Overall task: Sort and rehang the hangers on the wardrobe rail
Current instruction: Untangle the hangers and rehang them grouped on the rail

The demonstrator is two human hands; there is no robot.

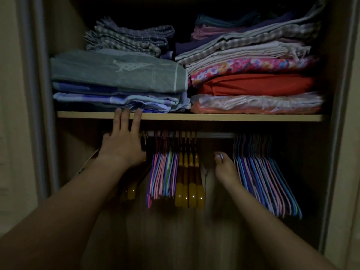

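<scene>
A metal rail (pixel 214 135) runs under the shelf (pixel 233 117). From it hang a middle bunch of thin coloured hangers (pixel 163 178), several yellow wooden hangers (pixel 189 191) and a large right bunch of thin coloured hangers (pixel 268 178). More wooden hangers (pixel 132 190) show behind my left forearm. My left hand (pixel 122 143) is spread flat in front of the rail's left end, its straight fingers touching the shelf edge. My right hand (pixel 224 168) is at the left side of the right bunch. Its thumb pinches a thin hanger, and its fingers are hidden.
Folded linens sit on the shelf, a green and blue stack (pixel 116 80) on the left and a floral, red and bagged stack (pixel 253 84) on the right. The wardrobe's side walls (pixel 335 133) close in both sides. A gap on the rail separates the wooden hangers from the right bunch.
</scene>
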